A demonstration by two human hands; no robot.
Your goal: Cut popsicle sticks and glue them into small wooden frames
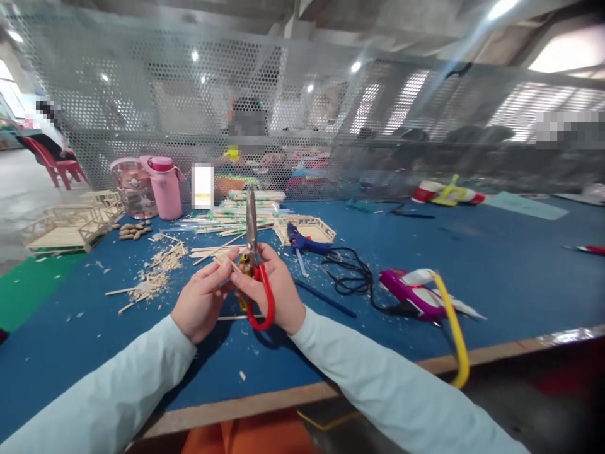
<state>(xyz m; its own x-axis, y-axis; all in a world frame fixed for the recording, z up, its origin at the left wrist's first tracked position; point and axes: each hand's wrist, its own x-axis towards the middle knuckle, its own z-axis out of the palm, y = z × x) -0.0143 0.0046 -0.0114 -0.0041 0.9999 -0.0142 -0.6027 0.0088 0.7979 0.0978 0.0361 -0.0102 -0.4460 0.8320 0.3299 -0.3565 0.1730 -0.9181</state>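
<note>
My left hand [201, 299] is closed, pinching short pale wooden sticks [230, 262] between thumb and fingers. Beside it, my right hand [281, 287] is wrapped round a pair of scissors [252, 230] with red handles, blades pointing away from me and looking closed. The right thumb reaches the near ends of the sticks, so both hands meet there. Something yellow, partly hidden, shows beneath the fingers. Just beyond the hands lie longer loose sticks [215, 251] and a small stick-built frame [314, 228], with a blue glue gun [307, 243] leaning on its edge.
Stick offcuts [158, 271] and peanuts [135, 229] lie left, near stick models [66, 227] and a pink bottle [166, 192]. Bundled sticks [241, 211] stand behind. Rightward are a black cable [347, 271], a purple tool [411, 293] and a yellow strap [456, 334]. A perforated screen [179, 101] backs the table.
</note>
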